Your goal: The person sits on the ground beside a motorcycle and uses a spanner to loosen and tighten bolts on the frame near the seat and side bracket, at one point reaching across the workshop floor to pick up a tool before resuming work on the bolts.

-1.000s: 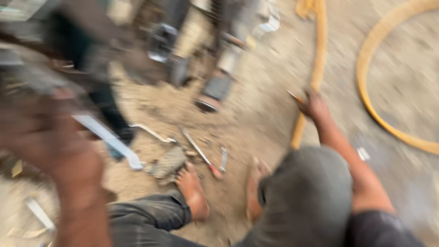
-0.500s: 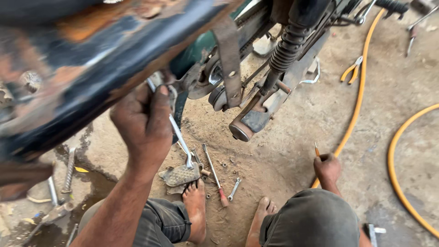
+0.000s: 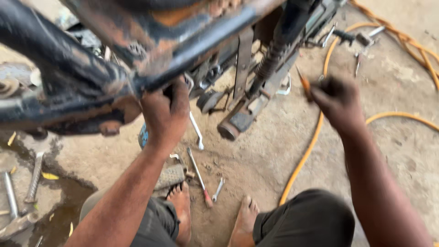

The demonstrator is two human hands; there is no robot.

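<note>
Clenched around a rusty black frame tube (image 3: 151, 68) of the motorcycle, the left hand (image 3: 165, 114) wraps its fingers over the bar from below, apparently to steady or bear the machine. The right hand (image 3: 337, 101) is closed on a small orange-handled tool (image 3: 303, 83), likely a screwdriver, whose tip points toward eleven o'clock at the coil-spring shock absorber (image 3: 270, 57); blur hides the tip.

In the head view, the frame fills the top from nine to one o'clock, leaving little clearance above the left hand. Open sandy ground lies between the hands, toward six o'clock. A red-tipped screwdriver (image 3: 200, 177) and a small spanner (image 3: 218, 189) lie there, just beyond the bare feet (image 3: 180, 206). A yellow hose (image 3: 304, 158) runs under the right forearm, toward five o'clock. Steel rods (image 3: 34, 178) lie at eight o'clock beside a wet patch.
</note>
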